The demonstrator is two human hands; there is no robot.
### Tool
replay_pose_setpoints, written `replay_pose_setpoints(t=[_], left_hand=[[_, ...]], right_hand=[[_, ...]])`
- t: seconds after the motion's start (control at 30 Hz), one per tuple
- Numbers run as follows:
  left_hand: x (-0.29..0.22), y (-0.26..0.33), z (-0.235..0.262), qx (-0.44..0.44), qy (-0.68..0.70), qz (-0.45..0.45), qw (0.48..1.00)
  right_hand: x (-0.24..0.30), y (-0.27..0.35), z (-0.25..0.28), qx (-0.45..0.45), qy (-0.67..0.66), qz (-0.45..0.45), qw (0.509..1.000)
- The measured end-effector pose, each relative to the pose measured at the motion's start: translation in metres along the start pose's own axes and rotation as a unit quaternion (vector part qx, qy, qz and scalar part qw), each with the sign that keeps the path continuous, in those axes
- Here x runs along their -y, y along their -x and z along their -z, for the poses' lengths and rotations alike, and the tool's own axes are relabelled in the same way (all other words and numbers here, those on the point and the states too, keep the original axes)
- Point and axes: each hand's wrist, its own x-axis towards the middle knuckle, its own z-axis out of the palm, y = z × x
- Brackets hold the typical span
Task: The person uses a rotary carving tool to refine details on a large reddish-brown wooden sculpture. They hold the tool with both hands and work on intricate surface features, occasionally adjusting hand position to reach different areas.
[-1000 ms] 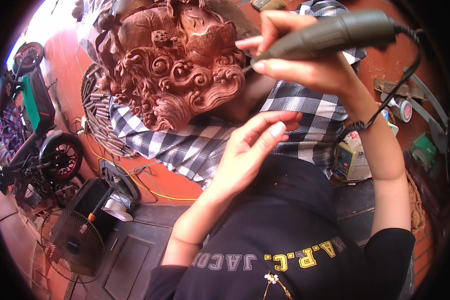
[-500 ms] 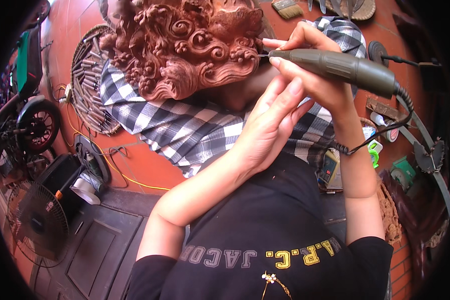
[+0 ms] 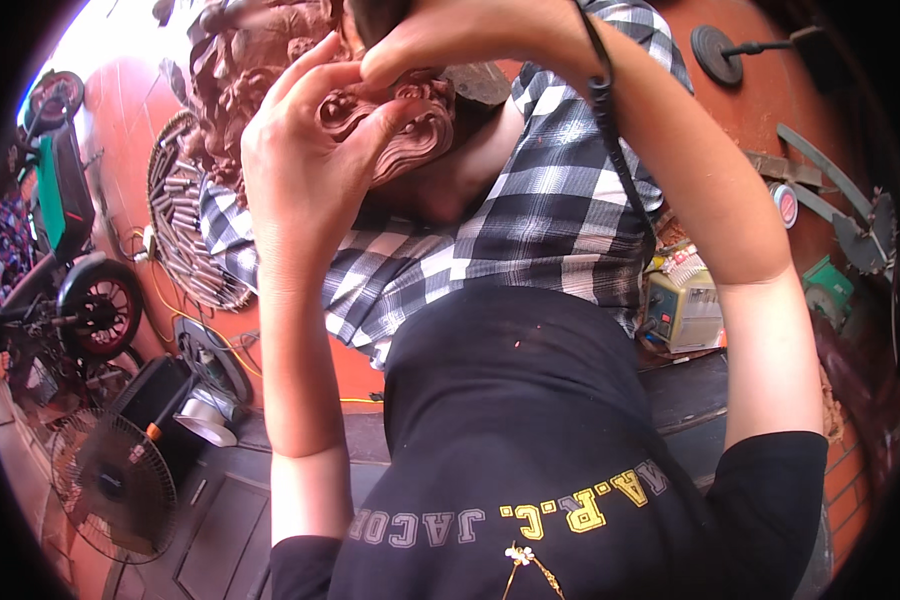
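Note:
A reddish-brown wood carving (image 3: 410,150) with curls and wave-like ridges lies at the top, across a lap in black-and-white checked cloth (image 3: 530,190). My right hand (image 3: 460,38) reaches over it from the right, closed around a dark handheld rotary carving tool (image 3: 375,15). Only a piece of that tool shows at the upper edge; its tip is out of sight. From the hand a black coiled cord (image 3: 615,150) hangs down past my forearm. My left hand (image 3: 305,160) is open against the carving, thumb and fingers apart, its fingertips beside my right hand.
A round basket (image 3: 185,220) of many chisel-like tools sits to the left. Beyond it stand a motorbike (image 3: 100,310) and a fan (image 3: 110,485). A beige control box (image 3: 685,310) is by my right elbow, with a toothed metal piece (image 3: 870,240) farther right.
Both hands have moved up and left over the carving, the rotary tool with them. My left hand has left its place under the right wrist. The view has shifted a little.

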Motion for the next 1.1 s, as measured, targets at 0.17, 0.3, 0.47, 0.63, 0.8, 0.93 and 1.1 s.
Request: replay_pose_setpoints(t=[0.17, 0.3, 0.47, 0.63, 0.8, 0.93, 1.1], left_hand=[[0.0, -0.001, -0.021, -0.024, 0.031, 0.006, 0.999], [0.007, -0.004, -0.025, 0.011, 0.095, 0.033, 0.995], [-0.002, -0.009, -0.033, 0.06, 0.277, 0.101, 0.954], [0.014, -0.016, -0.024, 0.112, 0.141, 0.056, 0.982], [0.011, -0.006, -0.025, 0.09, 0.125, 0.065, 0.986], [0.011, -0.005, -0.025, 0.079, 0.105, 0.07, 0.989], [0.008, -0.002, -0.032, 0.076, 0.127, 0.073, 0.986]], right_hand=[[-0.024, 0.005, -0.013, -0.147, -0.047, 0.072, 0.985], [-0.027, -0.005, -0.019, -0.234, -0.107, 0.119, 0.959], [-0.022, -0.021, -0.029, -0.337, -0.145, 0.17, 0.914], [-0.014, -0.028, -0.037, -0.343, -0.173, 0.177, 0.906], [-0.016, -0.042, -0.055, -0.335, -0.172, 0.202, 0.904], [-0.021, -0.052, -0.057, -0.305, -0.164, 0.206, 0.915], [-0.024, -0.049, -0.059, -0.316, -0.148, 0.207, 0.914]])
